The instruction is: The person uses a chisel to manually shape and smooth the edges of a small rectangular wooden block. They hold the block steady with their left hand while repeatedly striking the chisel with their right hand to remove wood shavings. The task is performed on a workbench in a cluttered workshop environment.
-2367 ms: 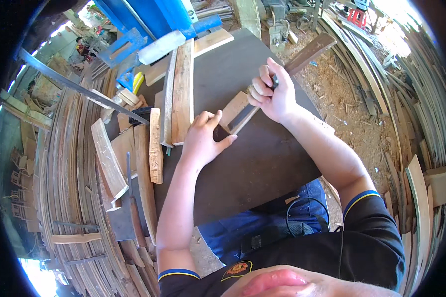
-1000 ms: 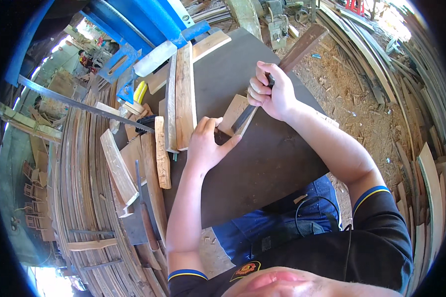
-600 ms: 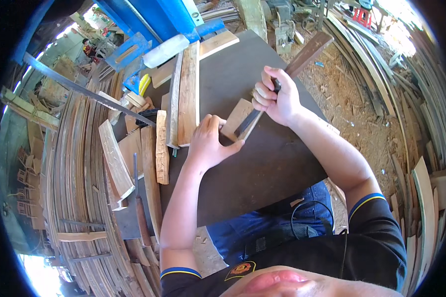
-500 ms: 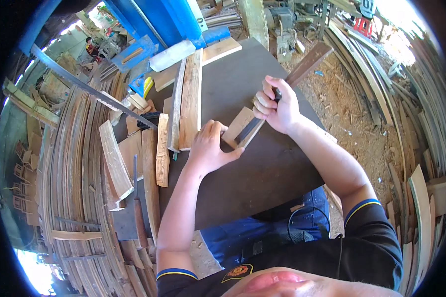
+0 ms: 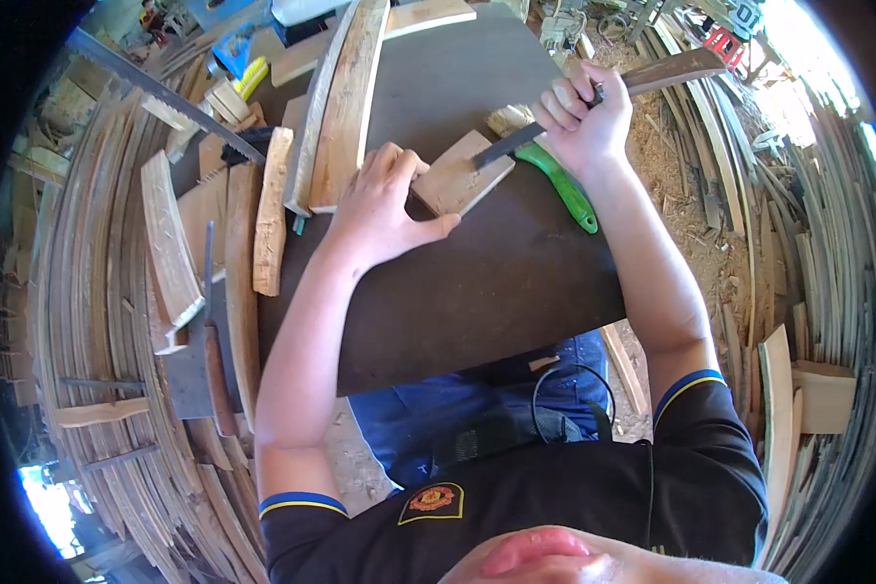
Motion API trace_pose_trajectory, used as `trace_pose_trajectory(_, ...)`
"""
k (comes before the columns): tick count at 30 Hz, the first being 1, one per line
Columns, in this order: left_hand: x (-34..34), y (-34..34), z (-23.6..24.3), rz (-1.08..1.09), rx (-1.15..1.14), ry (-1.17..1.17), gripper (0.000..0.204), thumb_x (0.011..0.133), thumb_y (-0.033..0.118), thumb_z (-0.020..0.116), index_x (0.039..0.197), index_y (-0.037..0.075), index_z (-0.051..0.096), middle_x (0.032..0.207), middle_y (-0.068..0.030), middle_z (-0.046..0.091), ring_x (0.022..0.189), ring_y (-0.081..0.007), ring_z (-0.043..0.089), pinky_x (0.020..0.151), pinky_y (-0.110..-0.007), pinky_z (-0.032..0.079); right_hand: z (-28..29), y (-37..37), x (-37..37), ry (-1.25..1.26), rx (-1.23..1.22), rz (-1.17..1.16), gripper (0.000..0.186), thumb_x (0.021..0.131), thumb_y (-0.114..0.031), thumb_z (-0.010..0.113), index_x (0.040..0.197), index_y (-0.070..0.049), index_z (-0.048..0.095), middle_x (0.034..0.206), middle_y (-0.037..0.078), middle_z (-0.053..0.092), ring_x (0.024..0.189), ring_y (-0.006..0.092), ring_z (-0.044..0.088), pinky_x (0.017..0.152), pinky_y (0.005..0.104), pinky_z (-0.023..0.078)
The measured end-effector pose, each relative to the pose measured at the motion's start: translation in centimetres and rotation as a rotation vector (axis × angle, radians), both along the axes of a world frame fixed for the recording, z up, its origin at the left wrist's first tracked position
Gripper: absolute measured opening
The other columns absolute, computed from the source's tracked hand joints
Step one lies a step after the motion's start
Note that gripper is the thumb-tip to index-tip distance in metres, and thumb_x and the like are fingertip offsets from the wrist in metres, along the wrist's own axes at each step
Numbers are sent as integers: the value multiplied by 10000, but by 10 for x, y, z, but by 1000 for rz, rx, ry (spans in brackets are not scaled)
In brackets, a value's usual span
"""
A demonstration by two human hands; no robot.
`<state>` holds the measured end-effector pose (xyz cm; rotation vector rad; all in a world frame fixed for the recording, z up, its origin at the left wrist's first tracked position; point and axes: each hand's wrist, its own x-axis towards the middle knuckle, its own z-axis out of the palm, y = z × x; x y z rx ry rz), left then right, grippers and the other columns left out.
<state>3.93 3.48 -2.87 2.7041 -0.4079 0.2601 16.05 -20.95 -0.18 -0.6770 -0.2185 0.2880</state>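
Observation:
On the dark tabletop lies a small pale wooden block [image 5: 455, 185]. My left hand [image 5: 378, 202] grips it at its left end, fingers bent along the far side and thumb at the near corner. My right hand [image 5: 589, 117] is closed around a chisel [image 5: 676, 70], near where its long brown wooden handle meets the flat dark blade. The blade slants down to the left and its tip rests on the block's upper face, beside a few specks of wood. Just beyond the block, partly behind the blade and my right hand, lies a brush [image 5: 566, 192] with a green handle.
Left of my left hand lie long boards [image 5: 355, 97] and a rough wood strip [image 5: 273, 209]. A handsaw blade [image 5: 165, 92] slants in from the upper left. A slim wooden-handled tool [image 5: 215, 375] sits at the table's left side. Stacked planks [image 5: 78, 263] stand beyond.
The chisel and my right hand have moved up and right, the blade tip drawing back across the block. The green brush has come into sight. The view has shifted too.

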Motion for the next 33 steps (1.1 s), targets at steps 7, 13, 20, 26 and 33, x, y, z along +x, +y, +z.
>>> trace_pose_trajectory(7,-1,2,-5,-11,-21,16,570,739,419,792,1123,70,557,1094,-93,525,1130,-277,546,986,-416,457,-1,12,-15,-86,-68,135,343,885,-297,505,642,-153,310,525,-33,214,493,127,175,533,311,200)
trace_pose_trajectory(13,-1,3,-2,-1,-44,2,593,739,384,789,1193,72,567,1135,-99,523,1186,-276,517,1046,-419,430,10,-3,2,-54,-65,-51,342,902,-286,507,651,-156,315,516,-29,231,471,114,168,521,293,208)
trace_pose_trajectory(20,-4,1,1,10,-72,39,601,716,360,803,1203,75,598,1133,-89,492,1187,-280,497,1040,-418,439,-10,18,-19,-81,-21,133,353,923,-315,485,655,-145,330,522,-21,229,486,127,179,536,308,210)
trace_pose_trajectory(26,-5,5,-1,24,-67,33,591,721,352,796,1208,90,587,1152,-82,488,1213,-274,492,1049,-430,442,7,11,-11,-118,-95,72,374,943,-339,477,648,-155,338,511,-25,219,480,119,178,535,308,228)
trace_pose_trajectory(33,-4,2,-3,20,-73,16,590,713,356,798,1191,86,583,1128,-78,493,1176,-260,507,1027,-436,461,-4,26,-28,-95,-33,174,384,955,-369,476,661,-154,353,528,-26,248,494,116,208,521,299,222)
